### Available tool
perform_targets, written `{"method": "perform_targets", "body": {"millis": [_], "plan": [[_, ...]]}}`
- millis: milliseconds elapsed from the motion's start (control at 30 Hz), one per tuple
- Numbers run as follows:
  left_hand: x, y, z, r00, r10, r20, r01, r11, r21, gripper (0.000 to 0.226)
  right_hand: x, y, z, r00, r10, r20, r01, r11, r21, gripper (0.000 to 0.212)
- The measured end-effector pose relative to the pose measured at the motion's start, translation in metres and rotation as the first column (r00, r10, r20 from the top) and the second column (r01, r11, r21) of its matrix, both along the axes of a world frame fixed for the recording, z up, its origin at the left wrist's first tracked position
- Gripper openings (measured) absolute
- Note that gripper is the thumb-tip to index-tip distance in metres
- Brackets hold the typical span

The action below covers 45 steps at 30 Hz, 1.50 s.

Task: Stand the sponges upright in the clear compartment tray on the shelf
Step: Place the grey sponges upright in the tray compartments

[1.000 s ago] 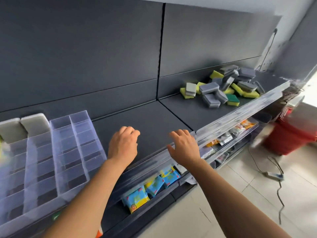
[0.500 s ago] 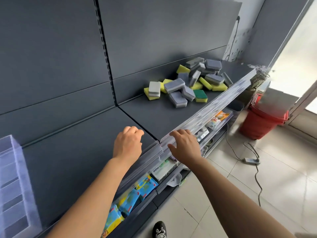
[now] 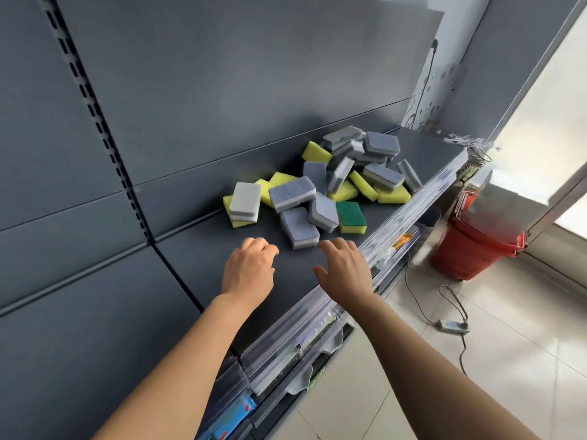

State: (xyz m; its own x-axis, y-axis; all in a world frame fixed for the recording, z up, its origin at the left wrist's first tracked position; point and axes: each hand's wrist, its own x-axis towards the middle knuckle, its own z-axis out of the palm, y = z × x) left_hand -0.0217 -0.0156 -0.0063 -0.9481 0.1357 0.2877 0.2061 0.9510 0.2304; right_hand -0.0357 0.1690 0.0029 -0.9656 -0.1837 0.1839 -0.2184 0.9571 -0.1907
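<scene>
A loose pile of sponges (image 3: 320, 185), grey ones and yellow ones, lies on the dark shelf (image 3: 206, 265). The nearest grey sponge (image 3: 299, 227) lies just beyond my fingertips, and a green-topped sponge (image 3: 351, 216) sits to its right. My left hand (image 3: 249, 271) hovers over the shelf with its fingers loosely curled and nothing in it. My right hand (image 3: 344, 269) is spread, palm down, close to that grey sponge and holding nothing. The clear compartment tray is out of view.
A clear plastic strip (image 3: 409, 204) runs along the shelf's front edge. Packaged goods sit on the lower shelf (image 3: 235, 417). A red basket (image 3: 470, 249) stands on the tiled floor at the right, with a cable and adapter (image 3: 452, 325) lying near it.
The view has swung right: the compartment tray left the frame and the sponge pile came close. Both hands moved along the shelf toward the pile, still holding nothing.
</scene>
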Motion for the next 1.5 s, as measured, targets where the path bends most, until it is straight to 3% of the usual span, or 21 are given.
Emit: {"method": "perform_targets", "body": {"millis": [233,533,667,800,900,1000,1200,1367,1500], "plan": [[-0.058,0.038,-0.006,1.0,-0.002,0.016,0.002,1.0,0.0,0.037,-0.066,0.019,-0.005,0.999,0.011,-0.03,-0.012,1.0,-0.022,0.055],[-0.099,0.068,-0.022,0.972,0.13,0.194,-0.122,0.991,-0.053,0.058,-0.127,0.038,-0.023,0.994,0.114,-0.004,-0.114,0.993,-0.032,0.056],[-0.098,0.076,-0.019,0.967,0.143,0.208,-0.15,0.989,0.016,0.043,-0.139,0.043,-0.025,0.982,0.175,-0.07,-0.182,0.978,-0.102,0.038],[-0.09,0.079,-0.011,0.978,0.168,0.127,-0.192,0.958,0.211,0.046,-0.143,0.043,-0.018,0.954,0.214,-0.212,-0.267,0.926,-0.268,0.035],[-0.077,0.082,0.0,0.962,0.274,0.003,-0.255,0.89,0.378,0.033,-0.14,0.04,-0.012,0.927,0.23,-0.297,-0.337,0.858,-0.387,0.037],[-0.062,0.079,0.007,0.899,0.437,0.003,-0.372,0.762,0.53,0.025,-0.135,0.036,-0.005,0.932,0.239,-0.273,-0.352,0.773,-0.528,0.037],[-0.034,0.063,0.014,0.801,0.597,-0.049,-0.426,0.625,0.655,0.024,-0.12,0.022,0.006,0.917,0.32,-0.238,-0.392,0.62,-0.68,0.035],[0.001,0.047,0.017,0.686,0.728,0.012,-0.496,0.455,0.739,0.023,-0.1,0.002,0.013,0.877,0.452,-0.163,-0.39,0.473,-0.79,0.026],[0.036,0.027,0.018,0.599,0.797,0.073,-0.505,0.306,0.807,0.015,-0.078,-0.02,0.017,0.828,0.541,-0.144,-0.414,0.418,-0.809,0.021]]}}
